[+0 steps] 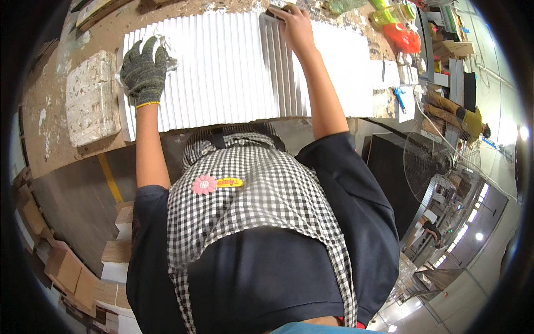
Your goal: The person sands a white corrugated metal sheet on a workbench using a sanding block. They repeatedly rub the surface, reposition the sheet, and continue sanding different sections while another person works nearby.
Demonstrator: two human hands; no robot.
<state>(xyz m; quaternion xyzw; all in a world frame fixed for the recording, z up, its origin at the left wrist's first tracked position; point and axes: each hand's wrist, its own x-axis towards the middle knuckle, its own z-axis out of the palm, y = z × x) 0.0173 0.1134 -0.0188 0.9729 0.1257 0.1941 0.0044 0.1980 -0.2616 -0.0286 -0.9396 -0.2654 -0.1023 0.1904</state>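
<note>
A row of narrow white strips [222, 72] lies side by side across the bench. My left hand [144, 75], in a dark grey knit glove with a yellow cuff, rests over the left end of the row. Its fingers are bent and slightly parted over a crumpled white cloth [169, 53], which bunches out on both sides. My bare right hand [296, 28] is at the far edge of the strips, right of middle. Its fingers are closed on a small dark block [273, 11], partly hidden by them. Below that hand, a shadow falls across the strips.
A paint-spattered pale block [92, 100] sits left of the strips on the stained bench [50, 133]. At the right are a red plastic bag [401, 39], a yellow-green bottle [394, 14] and a blue tool [399, 97]. A fan [439, 161] stands beyond; another person [473, 122] is farther right.
</note>
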